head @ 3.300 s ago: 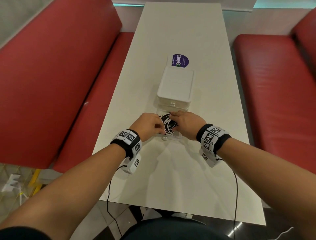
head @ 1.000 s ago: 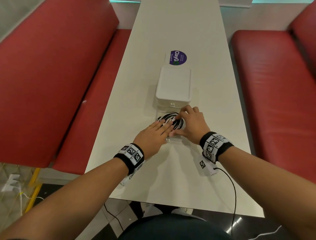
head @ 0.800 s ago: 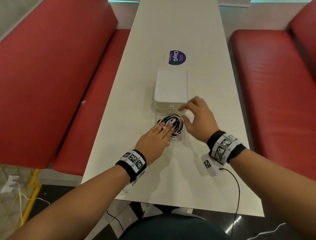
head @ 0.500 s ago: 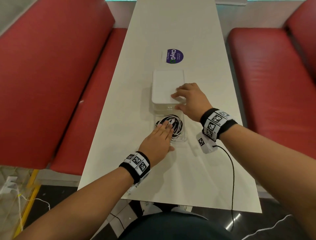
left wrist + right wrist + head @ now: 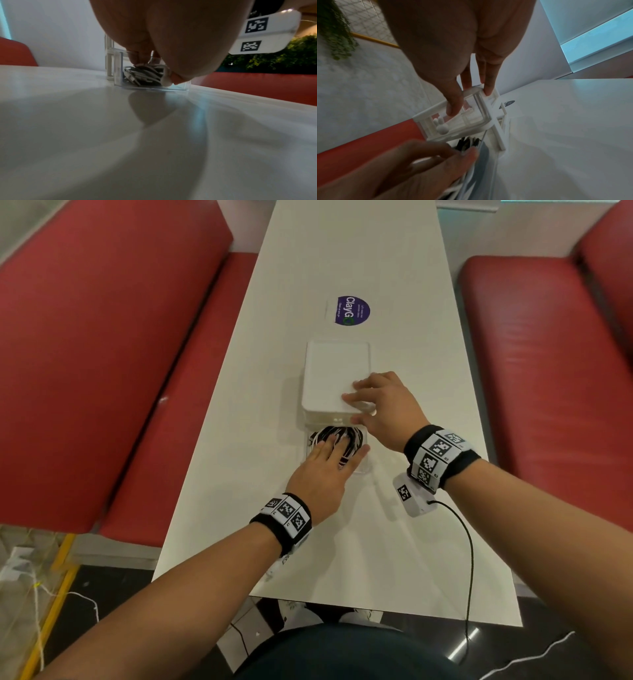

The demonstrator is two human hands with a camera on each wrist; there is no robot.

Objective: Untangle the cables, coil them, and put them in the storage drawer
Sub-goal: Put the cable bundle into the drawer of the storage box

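Note:
A small white storage box [image 5: 335, 371] stands mid-table. Its clear bottom drawer [image 5: 361, 469] is pulled out toward me. Coiled black and white cables [image 5: 342, 433] lie in it, also seen through the drawer's clear wall [image 5: 120, 70] as cables [image 5: 144, 75]. My left hand [image 5: 337, 445] lies flat on the coil, fingers straight and pressing down. My right hand [image 5: 356, 402] rests on the box's near right corner. In the right wrist view its straight fingers [image 5: 488, 89] lie along the top edge of the box [image 5: 426, 113], with the thumb on the front.
The long white table [image 5: 359, 542] has red benches [image 5: 102, 371] on both sides. A round purple sticker [image 5: 352, 310] lies beyond the box. A black wire [image 5: 469, 559] trails from my right wrist across the table's near right. A shut upper drawer carries a rabbit-shaped knob [image 5: 441, 127].
My right hand has lifted off the cables and moved forward onto the box's top corner. My left hand has stayed flat on the coil in the drawer.

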